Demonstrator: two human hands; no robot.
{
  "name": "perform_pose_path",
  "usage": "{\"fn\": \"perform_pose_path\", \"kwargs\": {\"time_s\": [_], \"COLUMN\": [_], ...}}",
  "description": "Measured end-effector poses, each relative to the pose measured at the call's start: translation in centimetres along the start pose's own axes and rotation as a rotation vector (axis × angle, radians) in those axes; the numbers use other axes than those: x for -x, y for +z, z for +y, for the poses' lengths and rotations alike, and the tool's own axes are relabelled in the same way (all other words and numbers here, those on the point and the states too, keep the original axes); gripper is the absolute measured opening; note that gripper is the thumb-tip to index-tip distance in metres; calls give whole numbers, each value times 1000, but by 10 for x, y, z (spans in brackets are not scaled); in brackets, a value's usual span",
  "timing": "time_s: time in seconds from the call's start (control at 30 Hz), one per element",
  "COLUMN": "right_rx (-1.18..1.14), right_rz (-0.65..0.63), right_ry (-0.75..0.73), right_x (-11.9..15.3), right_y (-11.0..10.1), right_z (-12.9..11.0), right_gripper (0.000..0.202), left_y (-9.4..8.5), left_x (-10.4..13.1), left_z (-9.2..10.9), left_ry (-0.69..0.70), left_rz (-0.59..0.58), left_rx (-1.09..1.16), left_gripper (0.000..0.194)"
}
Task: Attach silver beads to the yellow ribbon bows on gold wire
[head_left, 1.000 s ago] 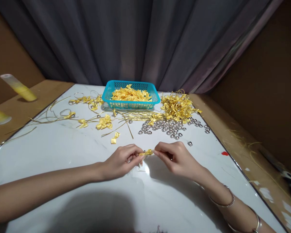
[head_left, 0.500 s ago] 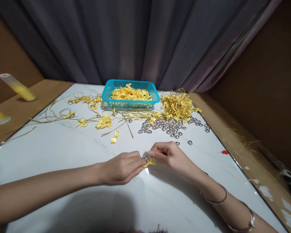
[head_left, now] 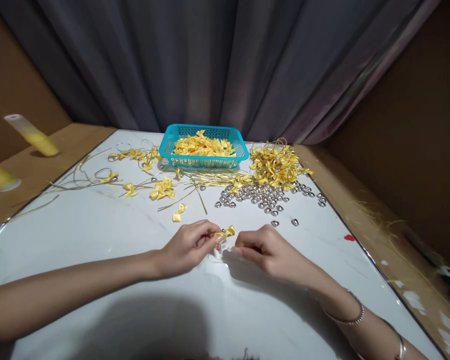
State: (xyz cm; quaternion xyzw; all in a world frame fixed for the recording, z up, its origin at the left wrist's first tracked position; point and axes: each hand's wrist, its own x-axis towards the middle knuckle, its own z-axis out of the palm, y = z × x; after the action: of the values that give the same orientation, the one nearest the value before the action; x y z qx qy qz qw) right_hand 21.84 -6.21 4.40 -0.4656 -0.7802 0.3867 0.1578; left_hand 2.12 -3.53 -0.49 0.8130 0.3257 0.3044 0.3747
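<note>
Up has gone the yellow bow (head_left: 229, 231) in the head view, pinched in the grip of the left hand (head_left: 191, 247) above the white tabletop (head_left: 71, 235). The right hand (head_left: 275, 255) went down a bit, near the bow; I can't tell if its grip holds anything.

Head view: from the person's head, facing forward and down
Near: hands (head_left: 189, 248), above the desk (head_left: 86, 237)
Far: curtain (head_left: 195, 65)

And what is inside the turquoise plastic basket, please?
The turquoise plastic basket holds a heap of yellow ribbon bows. They cover its bottom, so whatever lies beneath them cannot be seen.
</note>
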Motion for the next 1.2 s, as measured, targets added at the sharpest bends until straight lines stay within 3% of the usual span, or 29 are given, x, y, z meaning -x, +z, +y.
{"fn": "perform_pose_path", "kwargs": {"time_s": [0.1, 0.3, 0.5, 0.67, 0.9, 1.2], "right_rx": [187, 655, 831, 726, 484, 331], "right_rz": [-4, 136, 212, 216, 123, 139], "right_ry": [-58, -142, -115, -57, 63, 62], "right_x": [1, 4, 1, -3, -7, -7], "right_y": [15, 40, 51, 54, 48, 47], "right_z": [-2, 1, 0, 4, -6, -6], "right_gripper": [19, 24, 21, 32, 33, 34], "left_y": [1, 3, 4, 2, 0, -3], "left_x": [0, -3, -3, -4, -7, -9], "left_z": [4, 10, 14, 16, 16, 19], "left_ry": [-146, -248, -334, -367, -410, -467], "left_rz": [-19, 57, 58, 6, 10, -7], "left_rx": [54, 115, 264, 280, 288, 407], "left_gripper": [20, 19, 20, 21, 21, 24]}}
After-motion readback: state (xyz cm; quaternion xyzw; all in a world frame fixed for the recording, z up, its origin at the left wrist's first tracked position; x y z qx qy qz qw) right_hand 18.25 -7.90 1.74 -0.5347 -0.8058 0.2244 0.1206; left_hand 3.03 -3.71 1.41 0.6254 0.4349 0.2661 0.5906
